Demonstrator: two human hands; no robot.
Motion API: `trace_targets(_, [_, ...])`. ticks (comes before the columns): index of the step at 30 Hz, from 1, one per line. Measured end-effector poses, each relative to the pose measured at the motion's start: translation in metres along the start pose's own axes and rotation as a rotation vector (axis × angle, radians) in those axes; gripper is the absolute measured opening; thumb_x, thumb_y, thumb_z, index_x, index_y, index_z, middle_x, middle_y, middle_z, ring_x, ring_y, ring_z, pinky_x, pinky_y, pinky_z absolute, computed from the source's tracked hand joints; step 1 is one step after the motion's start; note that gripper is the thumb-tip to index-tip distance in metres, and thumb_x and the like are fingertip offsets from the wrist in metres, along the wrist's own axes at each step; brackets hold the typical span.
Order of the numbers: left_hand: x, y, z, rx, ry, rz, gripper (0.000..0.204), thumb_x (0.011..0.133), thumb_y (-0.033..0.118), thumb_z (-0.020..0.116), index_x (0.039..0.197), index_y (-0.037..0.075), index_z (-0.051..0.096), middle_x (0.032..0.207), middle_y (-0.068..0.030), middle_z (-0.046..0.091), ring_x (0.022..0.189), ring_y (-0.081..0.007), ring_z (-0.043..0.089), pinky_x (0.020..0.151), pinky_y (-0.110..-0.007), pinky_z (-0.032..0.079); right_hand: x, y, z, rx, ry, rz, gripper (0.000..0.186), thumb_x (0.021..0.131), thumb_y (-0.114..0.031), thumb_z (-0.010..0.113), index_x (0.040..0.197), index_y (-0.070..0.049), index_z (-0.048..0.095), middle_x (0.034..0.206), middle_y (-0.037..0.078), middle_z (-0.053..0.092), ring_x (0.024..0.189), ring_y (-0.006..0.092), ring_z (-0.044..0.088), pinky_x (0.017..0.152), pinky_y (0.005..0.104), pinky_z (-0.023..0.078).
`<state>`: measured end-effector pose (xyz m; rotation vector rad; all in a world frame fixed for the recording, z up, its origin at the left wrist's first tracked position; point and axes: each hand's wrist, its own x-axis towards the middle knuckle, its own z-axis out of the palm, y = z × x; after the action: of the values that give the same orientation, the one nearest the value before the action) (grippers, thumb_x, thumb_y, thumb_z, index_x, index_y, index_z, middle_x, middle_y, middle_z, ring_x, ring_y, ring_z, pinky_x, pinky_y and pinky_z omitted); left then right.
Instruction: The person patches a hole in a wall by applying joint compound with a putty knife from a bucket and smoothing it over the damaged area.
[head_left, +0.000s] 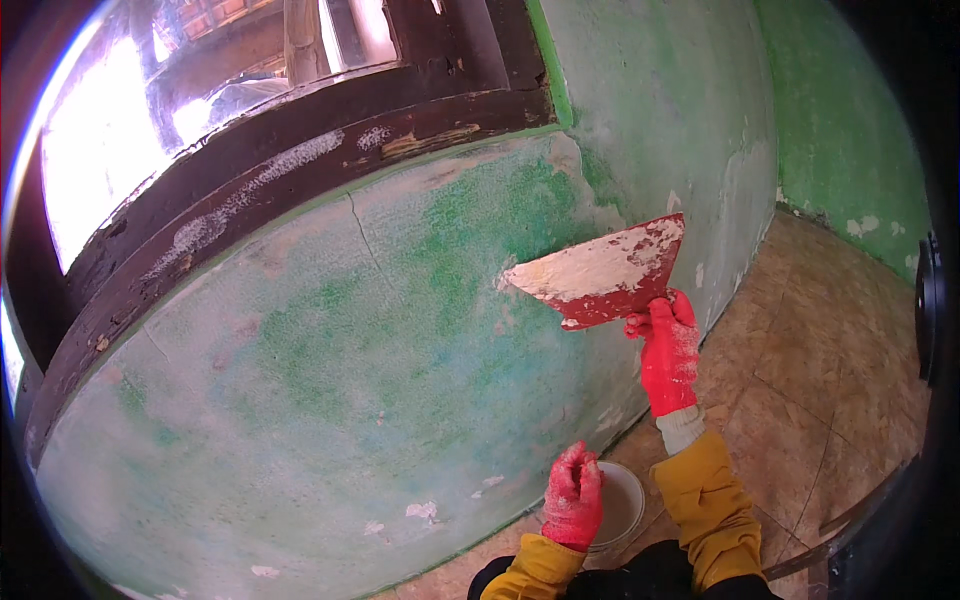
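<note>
My right hand (670,350), in a dusty red glove, grips a red trapezoid putty spreader (650,285) by its narrow side. Pale putty (600,268) covers much of the spreader's face. Its left corner meets the wall, beside a small pale smear (507,278). Lower down, my left hand (574,497), also gloved in red, has its fingers curled in; whatever they may hold is hidden. Just right of it, on the floor, stands a round white bucket (640,500), partly covered by that hand. The green wall (330,340) is worn and patchy, with a thin crack below the window.
A dark wooden window frame (430,128) with chipped paint and pale smears crosses the upper left. Brown tiles cover the floor (790,350) at right. Another green wall (850,130) meets it beyond. A dark curved edge (850,520) shows at lower right.
</note>
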<state>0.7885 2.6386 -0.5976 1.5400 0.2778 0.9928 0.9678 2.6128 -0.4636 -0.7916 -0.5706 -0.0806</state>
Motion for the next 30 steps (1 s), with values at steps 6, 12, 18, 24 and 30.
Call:
trace_targets(6, [0.000, 0.007, 0.003, -0.057, 0.002, -0.023, 0.028, 0.090, 0.006, 0.047, 0.117, 0.000, 0.043, 0.094, -0.0114, 0.058, 0.067, -0.0137, 0.057, 0.062, -0.026, 0.049, -0.001, 0.004, 0.001, -0.009, 0.014, -0.007, 0.017, 0.087, -0.006, 0.048, 0.102, 0.001, 0.050, 0.077, 0.010, 0.060, 0.057, 0.0161, 0.056, 0.053, 0.0290, 0.047])
trace_targets(12, [0.001, 0.011, 0.003, -0.048, 0.005, -0.030, 0.027, 0.090, 0.006, 0.047, 0.117, 0.000, 0.043, 0.094, -0.0111, 0.058, 0.066, -0.0134, 0.057, 0.062, -0.026, 0.048, -0.002, 0.000, 0.001, -0.016, 0.015, 0.001, 0.018, 0.087, -0.006, 0.048, 0.103, 0.001, 0.049, 0.077, 0.009, 0.060, 0.057, 0.0161, 0.056, 0.053, 0.0288, 0.048])
trace_targets(18, [0.001, 0.004, 0.002, -0.042, 0.011, -0.032, 0.028, 0.090, 0.005, 0.047, 0.117, 0.000, 0.043, 0.094, -0.0108, 0.058, 0.066, -0.0132, 0.057, 0.062, -0.025, 0.048, -0.006, -0.003, 0.006, -0.003, 0.033, 0.019, 0.019, 0.088, -0.006, 0.047, 0.105, 0.002, 0.049, 0.078, 0.010, 0.060, 0.057, 0.0160, 0.056, 0.054, 0.0289, 0.048])
trace_targets(24, [0.000, 0.007, 0.004, -0.063, 0.010, -0.040, 0.028, 0.090, 0.005, 0.047, 0.117, 0.000, 0.043, 0.093, -0.0106, 0.058, 0.066, -0.0130, 0.057, 0.062, -0.025, 0.048, -0.003, 0.003, 0.003, -0.011, 0.020, 0.006, 0.018, 0.088, -0.006, 0.046, 0.104, 0.001, 0.049, 0.078, 0.009, 0.060, 0.057, 0.0158, 0.057, 0.054, 0.0291, 0.049])
trace_targets(30, [0.001, 0.011, 0.002, -0.037, -0.002, -0.029, 0.027, 0.090, 0.006, 0.047, 0.116, 0.000, 0.044, 0.092, -0.0107, 0.058, 0.066, -0.0130, 0.057, 0.061, -0.025, 0.048, -0.004, -0.002, 0.003, -0.001, 0.027, 0.010, 0.017, 0.088, -0.006, 0.046, 0.103, 0.001, 0.049, 0.077, 0.009, 0.060, 0.058, 0.0157, 0.057, 0.053, 0.0290, 0.049])
